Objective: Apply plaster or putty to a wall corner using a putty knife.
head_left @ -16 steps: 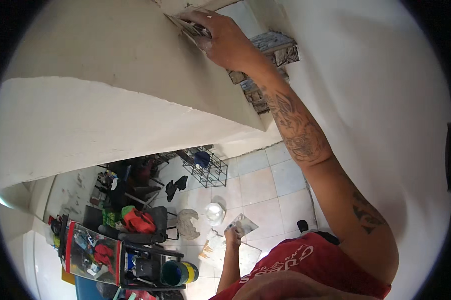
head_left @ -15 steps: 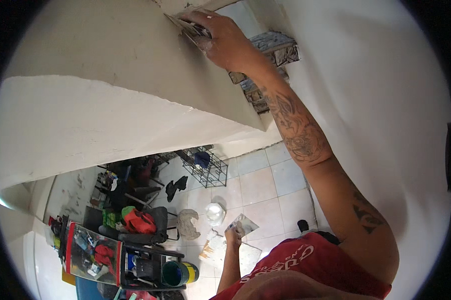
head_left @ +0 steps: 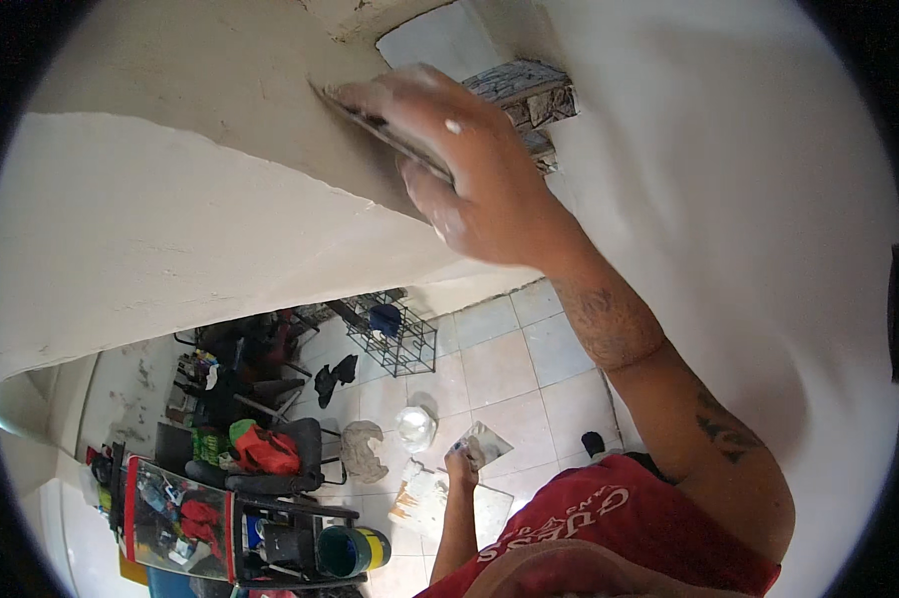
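Note:
My right hand [head_left: 479, 159], smeared with white putty and a little blurred, is closed round a thin flat trowel [head_left: 389, 140]. The blade lies at the greyish face of a plastered beam [head_left: 220, 80], a little above its lower edge. A second, whiter face [head_left: 150, 229] of the beam meets the grey one along an uneven line. Far below, my left hand [head_left: 460, 464] grips a square metal plate [head_left: 488, 445] with whitish material on it. The plate's handle is too small to make out.
A stone-clad ledge [head_left: 529, 92] and a white wall [head_left: 728, 219] stand at the right. On the tiled floor are a spattered board [head_left: 434, 498], a white tub [head_left: 415, 429] and a wire rack [head_left: 399, 339]. Left of them are a chair [head_left: 305, 448], a glass case [head_left: 180, 518] and a bucket [head_left: 345, 550].
My right hand has come down and nearer along the beam with the trowel, uncovering more of the opening above the stone ledge. My left hand still holds the plate low down.

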The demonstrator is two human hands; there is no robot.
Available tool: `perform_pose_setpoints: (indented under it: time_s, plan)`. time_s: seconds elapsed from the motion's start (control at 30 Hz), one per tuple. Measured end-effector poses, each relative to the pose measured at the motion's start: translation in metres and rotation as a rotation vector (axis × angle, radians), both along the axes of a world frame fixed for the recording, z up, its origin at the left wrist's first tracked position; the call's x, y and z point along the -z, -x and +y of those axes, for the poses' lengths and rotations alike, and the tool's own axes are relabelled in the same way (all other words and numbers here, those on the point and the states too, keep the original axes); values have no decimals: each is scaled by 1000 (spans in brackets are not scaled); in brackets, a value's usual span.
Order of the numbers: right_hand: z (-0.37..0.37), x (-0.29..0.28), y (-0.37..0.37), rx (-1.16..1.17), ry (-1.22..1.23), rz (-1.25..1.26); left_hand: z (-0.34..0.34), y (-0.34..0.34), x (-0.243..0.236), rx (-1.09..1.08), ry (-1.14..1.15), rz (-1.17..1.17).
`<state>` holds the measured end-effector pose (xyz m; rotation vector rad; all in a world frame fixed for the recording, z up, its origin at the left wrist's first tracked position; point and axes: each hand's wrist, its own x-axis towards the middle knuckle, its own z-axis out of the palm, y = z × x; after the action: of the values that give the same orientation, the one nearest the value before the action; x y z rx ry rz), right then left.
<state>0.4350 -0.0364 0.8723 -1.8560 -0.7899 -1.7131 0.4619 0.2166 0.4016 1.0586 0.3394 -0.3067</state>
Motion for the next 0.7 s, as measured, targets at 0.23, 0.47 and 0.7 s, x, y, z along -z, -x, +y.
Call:
perform_pose_setpoints:
  time_s: [0.23, 0.47, 0.7]
  plan:
    - [-10, 31, 45, -362, 9, 112, -11, 25, -35, -8, -7, 5]
    - [-13, 173, 32, -924, -665, 661, -20, 29, -152, -168, -38, -133]
    - [25, 256, 19, -690, -356, 925, -56, 19, -227, -155, 31, -343]
